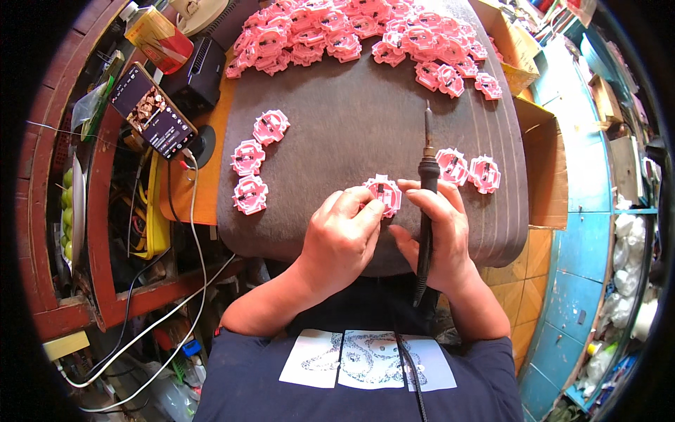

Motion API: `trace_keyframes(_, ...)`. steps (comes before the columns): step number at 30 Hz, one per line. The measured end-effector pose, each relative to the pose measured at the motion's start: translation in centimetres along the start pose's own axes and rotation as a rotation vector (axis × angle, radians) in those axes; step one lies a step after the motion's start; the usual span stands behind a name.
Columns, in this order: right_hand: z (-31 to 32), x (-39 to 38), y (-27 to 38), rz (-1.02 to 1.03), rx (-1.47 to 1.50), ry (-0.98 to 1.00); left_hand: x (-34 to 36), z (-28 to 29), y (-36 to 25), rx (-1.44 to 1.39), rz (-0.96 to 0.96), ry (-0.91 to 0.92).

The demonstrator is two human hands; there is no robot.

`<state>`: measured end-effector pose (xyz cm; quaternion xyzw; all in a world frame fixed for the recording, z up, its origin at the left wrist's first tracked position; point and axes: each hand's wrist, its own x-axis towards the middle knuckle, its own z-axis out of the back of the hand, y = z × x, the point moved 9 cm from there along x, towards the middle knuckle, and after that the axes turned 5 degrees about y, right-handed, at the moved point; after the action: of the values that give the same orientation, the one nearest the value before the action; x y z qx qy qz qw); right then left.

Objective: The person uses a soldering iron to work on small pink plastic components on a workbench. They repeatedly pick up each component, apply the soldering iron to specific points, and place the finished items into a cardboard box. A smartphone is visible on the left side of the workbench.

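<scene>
Housing of pink plastic, over the near half of the brown worktop, its left edge pinched between thumb and fingers of the left hand; it should handle as light and stiff, with thin edge tabs that might snap; the outer rim looks the best place to hold it, clear of the centre; its shape is roughly round and notched, with a small dark insert across the middle; the right hand has a soldering iron held in curled fingers, tip pointing toward the far side; whether those fingertips also touch the housing, I cannot tell; three matching housings lie to the left, two to the right, and a large heap beyond.
</scene>
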<state>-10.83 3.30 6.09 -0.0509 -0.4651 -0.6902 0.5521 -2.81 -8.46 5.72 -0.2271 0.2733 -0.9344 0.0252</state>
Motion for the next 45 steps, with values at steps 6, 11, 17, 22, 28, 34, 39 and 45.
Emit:
trace_keyframes(6,-1.2,1.0,-0.2,-0.019,-0.022,0.109,-0.2,0.0,0.1,0.003,0.006,0.006)
trace_keyframes(11,-1.5,1.7,-0.2,-0.011,-0.007,0.134,0.1,0.1,0.0,-0.008,-0.013,-0.007)
trace_keyframes(17,-1.8,1.9,-0.6,-0.031,0.014,0.150,-0.3,-0.2,0.3,-0.004,0.008,-0.002)
trace_keyframes(22,-1.9,1.8,-0.8,-0.034,0.023,0.159,-0.2,-0.2,0.3,-0.005,0.006,0.004)
trace_keyframes(28,-2.0,1.6,-1.0,-0.037,0.031,0.152,-0.3,-0.3,0.3,0.004,0.009,0.007)
trace_keyframes(34,-2.0,1.8,-0.9,-0.042,0.045,0.161,-0.3,-0.2,0.3,0.002,0.004,0.000)
trace_keyframes(39,-2.1,1.9,-0.8,-0.028,0.047,0.159,-0.4,-0.2,0.3,0.007,-0.006,-0.025)
trace_keyframes(45,-2.0,1.9,-0.8,-0.013,0.025,0.135,-0.2,0.0,0.0,-0.001,-0.029,-0.039)
